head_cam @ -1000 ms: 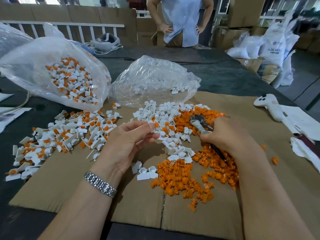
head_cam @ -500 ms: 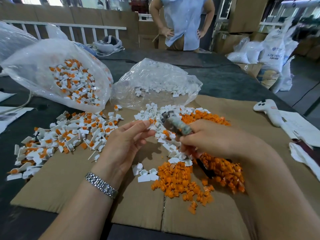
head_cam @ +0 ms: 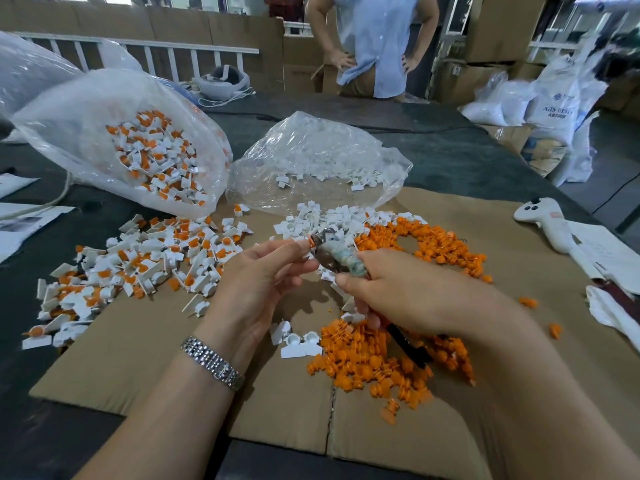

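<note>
My right hand [head_cam: 412, 292] grips a pair of worn pliers [head_cam: 337, 254] with black handles, jaws pointing up-left. My left hand [head_cam: 263, 275] pinches a small white-and-orange piece [head_cam: 312, 242] right at the plier jaws. Loose orange plugs [head_cam: 363, 358] lie heaped under my right hand, with more orange plugs [head_cam: 433, 240] behind it. Plain white caps [head_cam: 332, 220] are piled just past the pliers. Assembled white caps with orange plugs [head_cam: 138, 258] spread over the left of the cardboard sheet [head_cam: 138, 358].
A clear bag of assembled pieces [head_cam: 152, 157] sits at back left, a clear bag of white caps [head_cam: 318, 161] at back centre. A white controller [head_cam: 543, 220] and papers [head_cam: 609, 258] lie right. A person [head_cam: 374, 43] stands across the dark table [head_cam: 450, 154].
My right hand lifted the pliers off the orange heap and swung them left to my left hand. My left hand's fingertips now meet the plier jaws with a small piece between them.
</note>
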### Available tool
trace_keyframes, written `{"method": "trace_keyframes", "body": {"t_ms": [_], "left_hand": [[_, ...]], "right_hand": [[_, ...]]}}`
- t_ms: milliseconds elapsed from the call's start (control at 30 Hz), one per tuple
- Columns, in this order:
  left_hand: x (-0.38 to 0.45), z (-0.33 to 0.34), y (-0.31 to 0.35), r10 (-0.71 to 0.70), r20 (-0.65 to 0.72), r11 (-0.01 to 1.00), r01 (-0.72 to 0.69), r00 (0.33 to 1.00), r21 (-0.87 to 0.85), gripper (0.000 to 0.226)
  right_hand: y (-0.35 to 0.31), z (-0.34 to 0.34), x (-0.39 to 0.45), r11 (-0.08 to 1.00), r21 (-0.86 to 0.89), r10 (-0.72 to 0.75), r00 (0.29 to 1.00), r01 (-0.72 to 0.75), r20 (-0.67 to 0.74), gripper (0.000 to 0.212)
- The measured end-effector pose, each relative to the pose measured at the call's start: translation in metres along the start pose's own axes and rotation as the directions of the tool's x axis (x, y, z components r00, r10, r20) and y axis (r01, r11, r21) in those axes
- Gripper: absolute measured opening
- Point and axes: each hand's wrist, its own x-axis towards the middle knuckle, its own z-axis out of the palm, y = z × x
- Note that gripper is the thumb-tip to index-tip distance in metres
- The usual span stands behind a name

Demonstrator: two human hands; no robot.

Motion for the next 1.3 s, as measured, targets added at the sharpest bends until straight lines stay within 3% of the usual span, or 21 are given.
{"method": "trace_keyframes", "body": {"t_ms": [400,567,700,867,1000,1067,1167,1233,1300], "left_hand": [[0.003,-0.003,-0.005,-0.041,0.016,0.995,0.042,0.999,-0.087,0.03],[0.004,-0.005,-0.004,-0.011,-0.005,0.996,0.01,1.0,-0.091,0.026],[0.001,-0.007,-0.003,0.015,0.005,0.998,-0.015,1.0,0.053,0.005],[-0.002,-0.003,-0.002,0.027,0.006,0.97,-0.028,1.0,0.24,0.004],[-0.004,0.0,-0.002,0.038,-0.008,0.968,-0.035,0.999,0.248,0.006],[-0.005,0.001,-0.002,0.048,-0.013,0.968,-0.043,0.999,0.246,0.005],[-0.006,0.001,-0.002,0.074,0.0,0.953,-0.07,0.997,0.293,0.002],[-0.008,0.001,-0.003,0.106,0.022,0.937,-0.108,0.994,0.332,0.003],[-0.01,0.001,-0.005,0.151,0.034,0.909,-0.153,0.988,0.389,0.006]], "right_hand": [[0.004,0.032,0.01,0.988,-0.152,-0.023,0.975,-0.011,-0.222,0.034],[0.005,0.018,0.007,0.993,-0.118,0.009,0.987,-0.028,-0.162,0.042],[0.031,-0.005,0.007,0.984,-0.101,0.115,0.96,-0.145,-0.256,0.043],[0.069,-0.002,0.026,0.865,-0.274,0.289,0.864,-0.42,-0.413,0.059],[0.073,0.012,0.029,0.834,-0.303,0.302,0.842,-0.461,-0.447,0.071],[0.064,0.014,0.03,0.863,-0.31,0.197,0.832,-0.398,-0.519,0.059],[0.042,0.015,0.027,0.995,-0.101,-0.048,0.86,-0.004,-0.508,0.025],[0.027,0.021,0.025,0.978,0.068,-0.155,0.902,0.199,-0.404,0.023],[0.019,0.029,0.025,0.968,0.056,-0.212,0.913,0.246,-0.348,0.027]]}}
